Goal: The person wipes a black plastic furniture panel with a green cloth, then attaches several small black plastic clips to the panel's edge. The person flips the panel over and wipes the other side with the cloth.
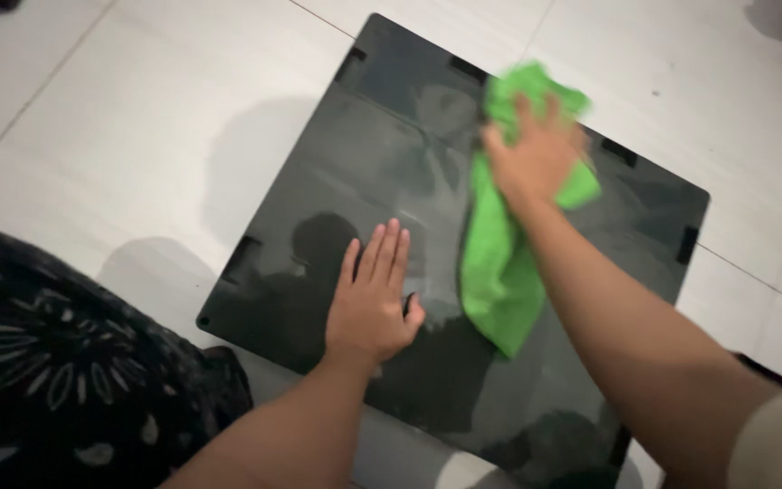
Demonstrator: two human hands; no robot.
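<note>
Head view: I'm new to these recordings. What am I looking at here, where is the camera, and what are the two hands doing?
There is no machine here. The single picture comes from a camera worn on a person's head, looking down at their own two bare hands.

On the pale tiled floor lies a dark glossy panel, flat, with small black pads near its edges. It reflects the person faintly.

The left hand lies flat on the panel, fingers stretched out, holding nothing.

The right hand presses on a bright green cloth spread over the panel. This hand is blurred, so it is likely in motion. The cloth trails back under the forearm toward the person.

At lower left is dark patterned fabric, probably the person's clothing.
</note>
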